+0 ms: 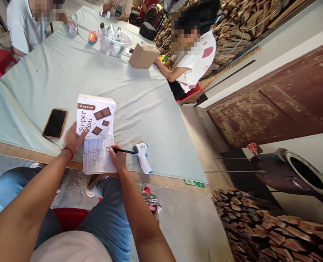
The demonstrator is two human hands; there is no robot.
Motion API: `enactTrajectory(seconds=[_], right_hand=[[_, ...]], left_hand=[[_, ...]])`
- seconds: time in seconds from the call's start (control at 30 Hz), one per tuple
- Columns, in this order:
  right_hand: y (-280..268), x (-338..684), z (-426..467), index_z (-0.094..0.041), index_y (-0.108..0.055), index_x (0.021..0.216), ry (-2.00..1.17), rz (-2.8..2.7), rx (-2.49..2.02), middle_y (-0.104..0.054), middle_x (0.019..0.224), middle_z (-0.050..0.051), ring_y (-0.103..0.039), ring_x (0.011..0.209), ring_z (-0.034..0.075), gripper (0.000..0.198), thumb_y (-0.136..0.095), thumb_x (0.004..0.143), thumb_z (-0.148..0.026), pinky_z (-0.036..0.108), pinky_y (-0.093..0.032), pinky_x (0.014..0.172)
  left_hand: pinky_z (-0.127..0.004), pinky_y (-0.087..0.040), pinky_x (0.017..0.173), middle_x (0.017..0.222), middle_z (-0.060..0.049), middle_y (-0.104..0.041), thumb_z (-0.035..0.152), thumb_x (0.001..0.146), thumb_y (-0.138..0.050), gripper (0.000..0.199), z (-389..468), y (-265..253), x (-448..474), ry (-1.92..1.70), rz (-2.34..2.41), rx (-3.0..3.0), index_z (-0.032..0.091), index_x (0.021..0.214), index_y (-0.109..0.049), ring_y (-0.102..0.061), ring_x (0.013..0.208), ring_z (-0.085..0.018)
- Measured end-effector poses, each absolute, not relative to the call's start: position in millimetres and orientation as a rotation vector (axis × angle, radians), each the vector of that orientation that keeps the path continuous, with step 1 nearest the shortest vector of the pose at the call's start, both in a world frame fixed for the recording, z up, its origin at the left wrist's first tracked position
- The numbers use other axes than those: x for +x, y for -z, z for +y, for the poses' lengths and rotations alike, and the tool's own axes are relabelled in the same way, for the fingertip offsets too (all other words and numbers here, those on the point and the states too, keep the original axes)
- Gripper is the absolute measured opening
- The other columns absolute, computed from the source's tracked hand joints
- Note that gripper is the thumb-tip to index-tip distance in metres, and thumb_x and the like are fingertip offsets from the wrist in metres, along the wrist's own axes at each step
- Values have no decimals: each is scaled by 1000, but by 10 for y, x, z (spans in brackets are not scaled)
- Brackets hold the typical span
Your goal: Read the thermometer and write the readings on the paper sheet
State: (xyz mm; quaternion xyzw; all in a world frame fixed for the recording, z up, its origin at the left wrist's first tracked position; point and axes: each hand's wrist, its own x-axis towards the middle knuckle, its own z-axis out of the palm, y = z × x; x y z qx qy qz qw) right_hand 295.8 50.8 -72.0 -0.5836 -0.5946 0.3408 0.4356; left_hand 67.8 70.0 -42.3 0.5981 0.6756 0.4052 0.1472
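My left hand grips the lower left edge of a white box printed "NutriMotion Su-per Meal", its thumb across the front. The box sits over the upper part of an open notebook whose page is covered in handwriting. In my closed right hand is a black pen, its tip at the right side of the page. Just right of that hand lies a white and blue infrared thermometer. A dark-screened phone rests left of the box.
A cloth-covered table spreads ahead. On its far part stand a clear tub of bottles, an orange item and a cardboard box. People sit around it. Stacked firewood and a dark metal stove are at the right.
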Motion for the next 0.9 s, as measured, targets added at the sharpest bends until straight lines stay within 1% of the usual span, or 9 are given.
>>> enactTrajectory(seconds=[0.1,0.2,0.33,0.47,0.53,0.6,0.7,0.8,0.9], right_hand=[[757,2980,510,-24,-58,73,-822,-1468,-1423,-62,71,1,-57,71,20,20,-51,77,-42,34,-50,73],[765,3082,541,-22,-63,85,-682,-1507,-1397,-65,83,4,-59,80,21,23,-46,86,-38,35,-50,81],[687,3262,640,-19,-68,114,-387,-1849,-1534,-67,105,13,-57,100,25,35,-41,91,-18,41,-45,94],[508,3357,714,-17,-65,129,-235,-2143,-1689,-66,110,17,-56,102,27,50,-40,88,-4,40,-43,94],[405,3448,713,-18,-61,135,-157,-2110,-1727,-64,117,16,-55,107,26,52,-43,89,-4,38,-42,94],[336,3610,682,-18,-55,139,-48,-1908,-1884,-59,127,19,-53,114,30,50,-54,89,-13,41,-42,93],[330,3904,608,-13,-54,133,-92,-1572,-2248,-57,127,25,-54,113,36,57,-72,83,-35,44,-44,88],[341,4048,575,-13,-63,113,-301,-1509,-2284,-64,112,21,-60,104,32,37,-74,82,-32,40,-46,86],[230,3864,595,-15,-68,104,-517,-1373,-2002,-70,102,14,-64,92,27,28,-70,79,-27,35,-47,79]], left_hand=[[-48,-48,97,117,-14,-71,61,92,-46,54,701,431,675,-1165,1950,1726,18,123,-58,-64,112,-34],[-47,-49,96,115,-14,-72,61,92,-49,53,706,435,668,-1168,1964,1714,19,122,-58,-65,110,-33],[-48,-50,94,114,-14,-72,60,91,-51,52,718,415,641,-1191,1955,1687,19,120,-60,-66,109,-34],[-48,-49,99,119,-12,-71,58,85,-60,49,751,365,601,-1270,1924,1537,21,118,-62,-65,114,-33],[-47,-50,99,122,-13,-70,56,87,-57,50,789,337,579,-1260,1914,1579,20,121,-61,-64,116,-32],[-46,-51,98,125,-15,-69,56,90,-54,51,839,313,557,-1251,1914,1634,19,126,-59,-64,118,-32],[-47,-52,97,125,-17,-68,57,92,-50,53,922,291,528,-1241,1925,1696,18,127,-58,-64,118,-33],[-47,-54,94,125,-17,-68,60,92,-49,54,985,295,507,-1236,1936,1723,18,126,-58,-64,117,-33],[-47,-54,93,124,-18,-68,62,92,-49,56,1010,332,494,-1244,1933,1720,18,124,-58,-65,115,-34]])
